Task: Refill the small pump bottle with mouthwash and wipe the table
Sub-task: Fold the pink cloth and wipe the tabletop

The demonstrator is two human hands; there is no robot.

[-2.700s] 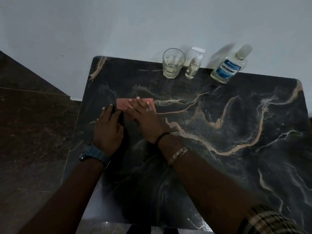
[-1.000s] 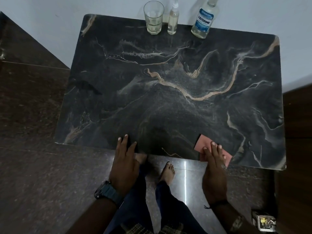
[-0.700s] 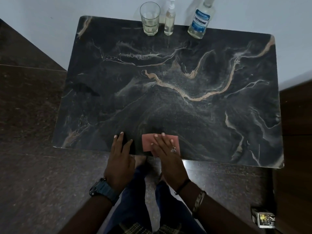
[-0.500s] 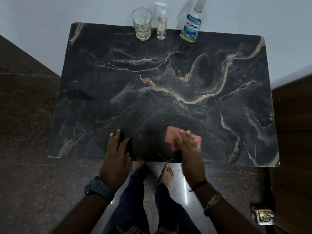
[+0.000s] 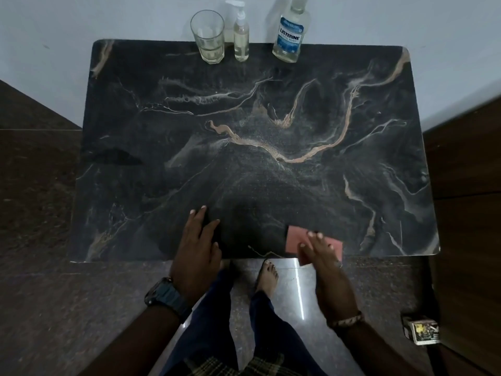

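Observation:
A black marble table (image 5: 271,172) with tan veins fills the view. A pink cloth (image 5: 296,240) lies at its near edge, partly hanging over, and my right hand (image 5: 322,256) presses flat on it. Palm down near the same edge, left of the cloth, my left hand (image 5: 198,245) rests on the table with fingers spread and holds nothing. Along the far edge stand the small pump bottle (image 5: 240,33), holding pale liquid, and the Listerine mouthwash bottle (image 5: 290,31) with its cap on.
A drinking glass (image 5: 208,36) with a little liquid stands left of the pump bottle. A pale wall runs behind the table. My bare feet (image 5: 267,275) are on the dark polished floor below the near edge. A small box (image 5: 421,332) sits on the floor at lower right.
My right hand has slid the pink cloth along the near edge: right, then left, then right again to where it is now. My left hand has stayed put.

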